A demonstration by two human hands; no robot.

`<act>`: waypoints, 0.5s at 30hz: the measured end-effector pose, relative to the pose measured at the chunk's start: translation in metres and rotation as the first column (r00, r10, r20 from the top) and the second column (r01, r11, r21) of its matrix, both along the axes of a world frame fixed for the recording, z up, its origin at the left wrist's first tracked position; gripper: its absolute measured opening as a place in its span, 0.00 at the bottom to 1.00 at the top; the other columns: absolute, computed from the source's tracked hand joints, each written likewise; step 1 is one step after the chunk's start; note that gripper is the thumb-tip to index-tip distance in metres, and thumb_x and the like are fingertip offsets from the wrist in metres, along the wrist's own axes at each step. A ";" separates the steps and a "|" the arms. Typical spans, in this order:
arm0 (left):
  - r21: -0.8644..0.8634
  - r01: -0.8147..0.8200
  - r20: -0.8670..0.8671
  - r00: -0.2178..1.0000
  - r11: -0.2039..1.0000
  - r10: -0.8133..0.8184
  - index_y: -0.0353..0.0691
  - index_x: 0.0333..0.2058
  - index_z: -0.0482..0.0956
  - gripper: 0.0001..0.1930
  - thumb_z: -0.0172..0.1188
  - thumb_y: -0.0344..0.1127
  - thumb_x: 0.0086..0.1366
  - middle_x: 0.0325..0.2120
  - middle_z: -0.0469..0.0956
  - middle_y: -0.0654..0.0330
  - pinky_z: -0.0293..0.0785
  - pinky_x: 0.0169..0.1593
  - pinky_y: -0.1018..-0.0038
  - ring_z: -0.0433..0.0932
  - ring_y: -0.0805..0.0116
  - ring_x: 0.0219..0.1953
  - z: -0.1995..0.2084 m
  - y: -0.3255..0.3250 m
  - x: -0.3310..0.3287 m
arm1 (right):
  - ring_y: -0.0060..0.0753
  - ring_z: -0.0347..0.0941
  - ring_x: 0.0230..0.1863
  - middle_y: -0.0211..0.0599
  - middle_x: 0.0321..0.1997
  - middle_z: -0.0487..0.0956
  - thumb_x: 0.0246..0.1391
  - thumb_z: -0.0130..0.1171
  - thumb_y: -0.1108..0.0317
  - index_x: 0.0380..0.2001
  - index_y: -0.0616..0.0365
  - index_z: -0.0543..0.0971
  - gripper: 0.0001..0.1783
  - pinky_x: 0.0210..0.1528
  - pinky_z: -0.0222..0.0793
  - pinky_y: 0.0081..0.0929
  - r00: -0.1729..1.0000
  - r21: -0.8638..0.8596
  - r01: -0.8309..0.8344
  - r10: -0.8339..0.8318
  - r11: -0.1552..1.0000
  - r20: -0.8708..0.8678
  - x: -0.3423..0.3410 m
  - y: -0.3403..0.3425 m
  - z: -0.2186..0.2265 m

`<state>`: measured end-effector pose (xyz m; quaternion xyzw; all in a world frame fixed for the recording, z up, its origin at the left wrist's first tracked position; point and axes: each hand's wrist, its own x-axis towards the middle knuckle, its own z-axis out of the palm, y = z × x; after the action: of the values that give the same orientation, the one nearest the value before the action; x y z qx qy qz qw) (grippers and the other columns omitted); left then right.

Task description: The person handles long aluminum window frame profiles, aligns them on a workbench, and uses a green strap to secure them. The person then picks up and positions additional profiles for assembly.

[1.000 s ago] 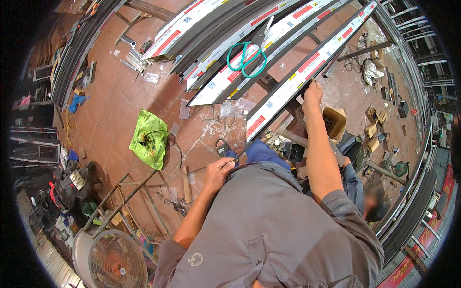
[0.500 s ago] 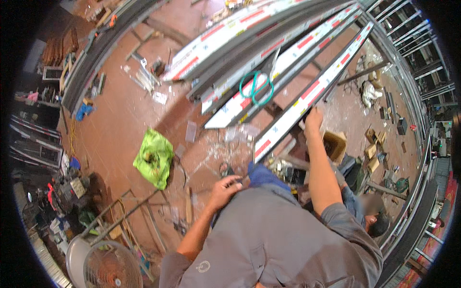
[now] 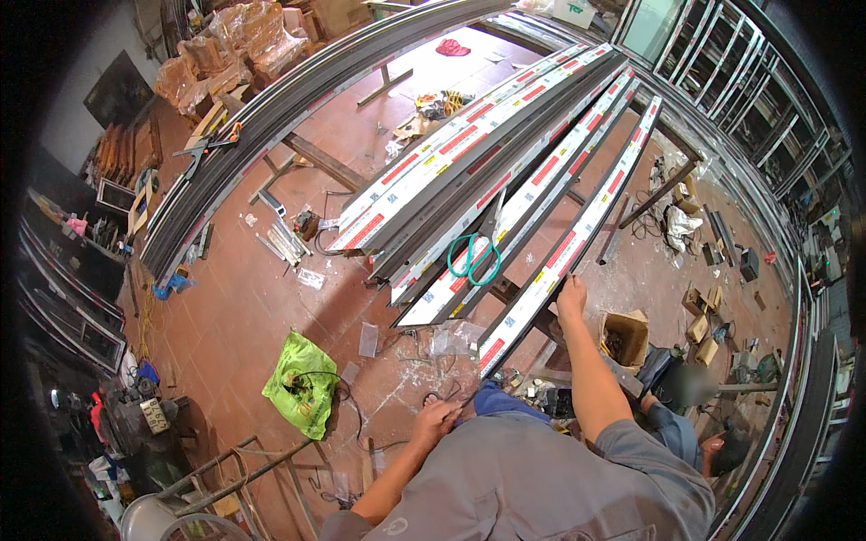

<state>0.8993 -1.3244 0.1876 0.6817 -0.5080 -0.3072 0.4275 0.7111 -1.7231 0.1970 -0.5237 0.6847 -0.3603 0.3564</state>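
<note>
Long metal profiles with white, red-marked protective film lie side by side on supports in front of me. My right hand (image 3: 571, 302) is closed on the right edge of the rightmost profile (image 3: 550, 275), some way up from its near end. Left of that profile's near end, my left hand (image 3: 437, 422) is held low with its fingers bent together. Whether it pinches something thin and dark, I cannot make out. A looped teal cord (image 3: 474, 261) hangs over the neighbouring profile (image 3: 433, 302).
A lime-green bag (image 3: 302, 383) lies on the tiled floor at left, near a metal frame (image 3: 230, 478). On the right are an open cardboard box (image 3: 624, 338) and a crouching co-worker (image 3: 672, 424). More dark profiles (image 3: 216, 198) stand at far left.
The view has tilted up, showing more of the far room. My right hand stays at the profile's edge; my left hand's fingers look more curled than before.
</note>
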 end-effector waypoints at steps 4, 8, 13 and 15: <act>0.107 0.016 -0.068 0.998 0.994 -0.009 0.41 0.41 0.86 0.11 0.65 0.41 0.69 0.32 0.83 0.54 0.77 0.41 0.67 0.83 0.56 0.34 0.003 0.021 0.007 | 0.62 0.80 0.48 0.63 0.44 0.83 0.70 0.47 0.58 0.45 0.68 0.82 0.23 0.52 0.70 0.47 0.999 -0.024 0.010 -0.012 1.000 -0.053 -0.005 0.000 -0.005; 0.190 0.058 -0.297 0.955 0.980 0.001 0.38 0.43 0.85 0.13 0.63 0.42 0.72 0.31 0.84 0.58 0.76 0.38 0.71 0.83 0.63 0.32 0.014 0.007 0.007 | 0.61 0.80 0.49 0.63 0.46 0.83 0.70 0.46 0.59 0.48 0.67 0.83 0.22 0.53 0.71 0.47 0.996 -0.012 0.029 -0.030 0.999 -0.081 -0.003 0.000 -0.006; 0.425 0.148 -0.727 0.644 0.893 0.239 0.34 0.41 0.84 0.15 0.61 0.43 0.74 0.31 0.83 0.63 0.74 0.37 0.75 0.79 0.74 0.32 0.022 -0.045 -0.004 | 0.61 0.80 0.49 0.62 0.46 0.83 0.70 0.46 0.61 0.51 0.65 0.83 0.22 0.53 0.72 0.47 0.996 -0.039 -0.017 0.013 0.999 -0.092 -0.006 -0.001 -0.009; 0.401 0.220 -0.757 0.627 0.889 0.186 0.35 0.42 0.84 0.14 0.62 0.43 0.74 0.32 0.82 0.64 0.73 0.38 0.75 0.77 0.75 0.32 0.015 -0.049 -0.001 | 0.59 0.80 0.49 0.61 0.45 0.83 0.70 0.47 0.61 0.51 0.65 0.83 0.22 0.53 0.72 0.47 0.987 -0.081 -0.056 0.043 0.995 -0.152 -0.019 -0.010 -0.026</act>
<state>0.8978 -1.3734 0.2026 0.5565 -0.1922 -0.6854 0.4284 0.6919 -1.7326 0.1711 -0.5809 0.6805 -0.3398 0.2900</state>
